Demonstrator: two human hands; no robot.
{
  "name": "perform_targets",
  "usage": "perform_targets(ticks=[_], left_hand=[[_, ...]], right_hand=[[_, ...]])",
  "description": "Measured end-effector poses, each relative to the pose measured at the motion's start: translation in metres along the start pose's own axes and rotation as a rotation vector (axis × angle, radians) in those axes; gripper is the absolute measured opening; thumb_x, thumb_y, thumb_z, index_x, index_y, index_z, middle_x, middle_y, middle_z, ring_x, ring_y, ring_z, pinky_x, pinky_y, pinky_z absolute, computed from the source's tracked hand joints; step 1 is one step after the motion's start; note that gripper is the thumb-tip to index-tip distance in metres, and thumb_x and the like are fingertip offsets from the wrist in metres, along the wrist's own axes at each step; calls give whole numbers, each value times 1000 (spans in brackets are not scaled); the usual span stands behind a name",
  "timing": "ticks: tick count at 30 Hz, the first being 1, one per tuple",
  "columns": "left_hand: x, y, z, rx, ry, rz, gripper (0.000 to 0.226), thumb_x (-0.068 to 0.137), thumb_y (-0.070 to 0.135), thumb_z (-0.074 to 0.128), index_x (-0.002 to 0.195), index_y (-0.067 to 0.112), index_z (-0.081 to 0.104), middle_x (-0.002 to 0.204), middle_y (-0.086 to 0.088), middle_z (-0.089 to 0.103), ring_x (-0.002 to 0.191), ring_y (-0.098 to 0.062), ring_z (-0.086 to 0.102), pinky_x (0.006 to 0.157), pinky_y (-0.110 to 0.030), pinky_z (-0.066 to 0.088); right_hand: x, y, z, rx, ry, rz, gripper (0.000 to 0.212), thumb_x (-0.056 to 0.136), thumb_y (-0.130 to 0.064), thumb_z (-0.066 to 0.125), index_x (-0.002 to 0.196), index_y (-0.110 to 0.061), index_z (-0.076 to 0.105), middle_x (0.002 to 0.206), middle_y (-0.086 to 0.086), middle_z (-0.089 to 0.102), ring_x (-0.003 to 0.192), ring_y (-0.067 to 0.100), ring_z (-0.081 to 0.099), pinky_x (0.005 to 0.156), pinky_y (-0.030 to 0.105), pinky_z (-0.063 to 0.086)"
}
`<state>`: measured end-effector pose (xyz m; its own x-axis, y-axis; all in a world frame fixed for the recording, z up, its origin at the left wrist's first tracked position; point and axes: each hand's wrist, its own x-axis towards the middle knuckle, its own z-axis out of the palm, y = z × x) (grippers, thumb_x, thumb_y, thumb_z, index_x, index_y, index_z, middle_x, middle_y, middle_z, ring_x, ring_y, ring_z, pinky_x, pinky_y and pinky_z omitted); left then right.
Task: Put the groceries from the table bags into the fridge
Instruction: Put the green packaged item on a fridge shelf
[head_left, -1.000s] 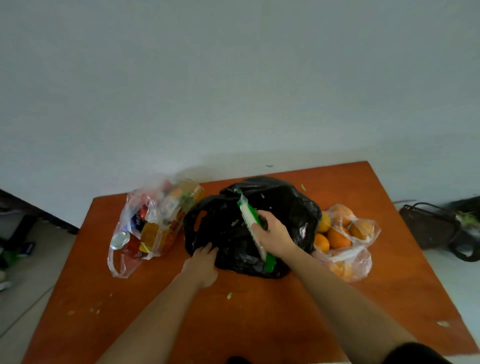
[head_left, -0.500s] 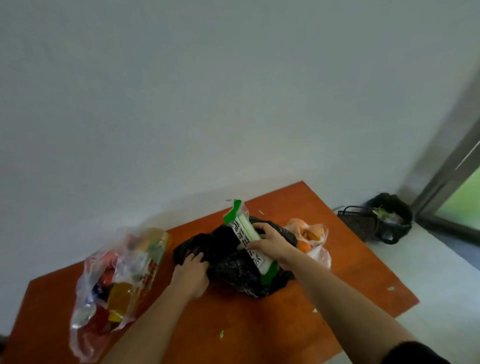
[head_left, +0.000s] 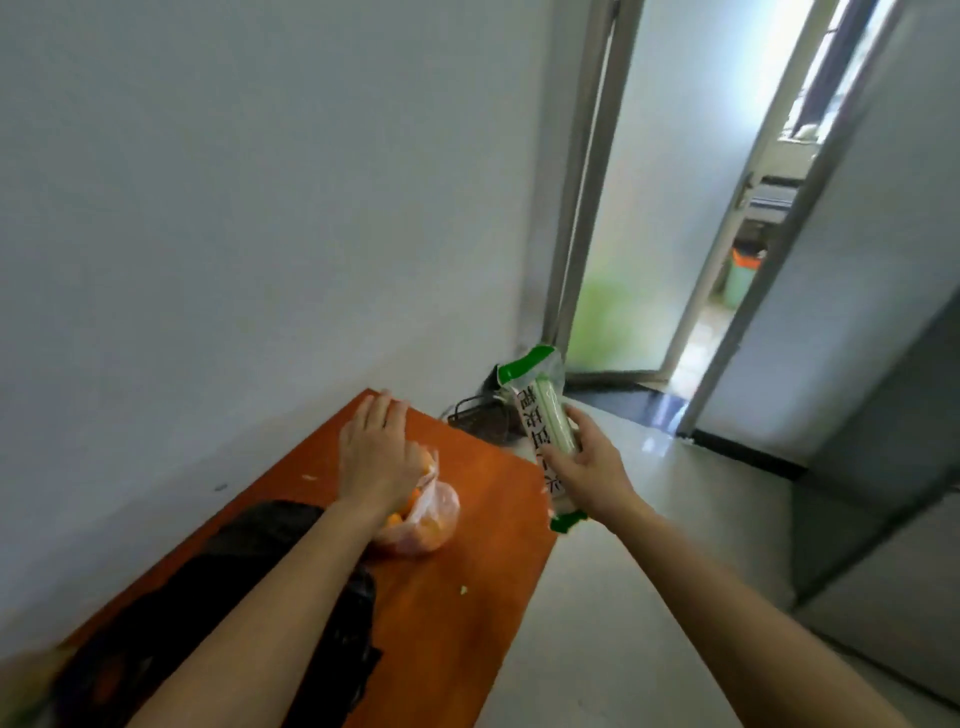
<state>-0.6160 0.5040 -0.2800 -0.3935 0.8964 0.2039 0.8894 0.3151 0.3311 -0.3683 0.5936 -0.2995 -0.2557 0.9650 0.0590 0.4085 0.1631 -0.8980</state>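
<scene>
My right hand (head_left: 589, 470) grips a long green-and-white packet of pale stalks (head_left: 543, 415), held upright in the air past the right edge of the orange table (head_left: 457, 597). My left hand (head_left: 376, 457) lies flat with fingers spread over a clear bag of oranges (head_left: 426, 519) near the table's far corner; whether it grips the bag is unclear. A black plastic bag (head_left: 270, 597) lies on the table under my left forearm. No fridge is clearly recognisable.
A dark basket (head_left: 480, 421) sits on the floor beyond the table's far corner. An open doorway (head_left: 649, 260) leads out at the back right. A grey panel (head_left: 883, 467) stands at the right. Pale tiled floor (head_left: 649, 597) stretches right of the table.
My right hand lifted the packet out of the black bag and carried it right, off the table. My left hand moved from the black bag onto the orange bag. My view turned right.
</scene>
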Motion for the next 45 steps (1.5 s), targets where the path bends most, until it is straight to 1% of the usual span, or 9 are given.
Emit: perform_targets(ticks=[3, 8, 17, 21, 25, 29, 36, 40, 45], left_hand=[[18, 99, -5, -101, 34, 176, 57, 94, 23, 46, 150, 16, 36, 163, -7, 23, 150, -25, 15, 119, -47, 19], [-8, 290, -2, -220, 73, 507, 55, 92, 18, 52, 146, 13, 43, 159, -10, 31, 147, -28, 24, 117, -48, 25], [-157, 611, 63, -371, 25, 868, 55, 92, 26, 57, 145, 17, 43, 159, -8, 30, 147, -27, 25, 117, -47, 28], [-208, 720, 84, -324, -1, 981, 60, 93, 33, 56, 148, 21, 36, 162, -5, 23, 150, -25, 19, 118, -44, 22], [-223, 799, 99, -276, -10, 1064, 64, 93, 37, 55, 151, 21, 32, 164, -5, 18, 151, -24, 14, 120, -44, 18], [-212, 873, 118, -255, 21, 1104, 64, 93, 36, 54, 151, 20, 33, 164, -6, 18, 151, -24, 14, 119, -43, 20], [-160, 1009, 173, -352, 91, 1138, 59, 92, 34, 56, 146, 15, 42, 161, -11, 27, 149, -28, 22, 118, -47, 25], [-110, 1091, 191, -343, 121, 1149, 59, 93, 34, 55, 147, 14, 41, 161, -12, 26, 149, -29, 22, 116, -47, 25], [-49, 1187, 184, -341, 171, 1101, 61, 96, 39, 50, 150, 18, 33, 163, -8, 19, 150, -26, 15, 117, -47, 23]], right_hand=[[-15, 10, -92, -37, 198, -6, 67, 97, -30, 64, 153, -36, 29, 129, -8, 52, 99, 9, 57, 63, 15, 50], [-74, 39, -269, -20, 553, -31, 60, 95, -25, 66, 148, -36, 41, 127, -8, 59, 110, 17, 59, 93, 40, 57], [-248, 151, -556, -14, 929, 67, 57, 88, -21, 68, 141, -32, 52, 118, -9, 70, 100, 13, 70, 87, 44, 61], [-295, 190, -647, -55, 1059, 116, 59, 85, -18, 74, 140, -27, 57, 99, -20, 67, 82, -14, 64, 79, 15, 57], [-302, 215, -713, -61, 1095, 131, 65, 83, -16, 77, 144, -20, 54, 105, -15, 65, 78, -15, 59, 65, -7, 37], [-288, 240, -777, -76, 1079, 100, 67, 84, -17, 77, 146, -22, 51, 108, -16, 62, 93, 2, 64, 76, 1, 44], [-207, 284, -896, -95, 1060, 4, 64, 86, -23, 75, 143, -37, 49, 105, -25, 63, 92, -16, 63, 68, 5, 51], [-139, 286, -977, -102, 1065, -34, 61, 90, -24, 73, 144, -33, 47, 118, -14, 62, 103, 3, 64, 85, 24, 56], [-67, 269, -1083, -198, 1094, -47, 61, 91, -37, 70, 147, -25, 48, 116, -16, 57, 101, 6, 59, 74, 11, 48]])
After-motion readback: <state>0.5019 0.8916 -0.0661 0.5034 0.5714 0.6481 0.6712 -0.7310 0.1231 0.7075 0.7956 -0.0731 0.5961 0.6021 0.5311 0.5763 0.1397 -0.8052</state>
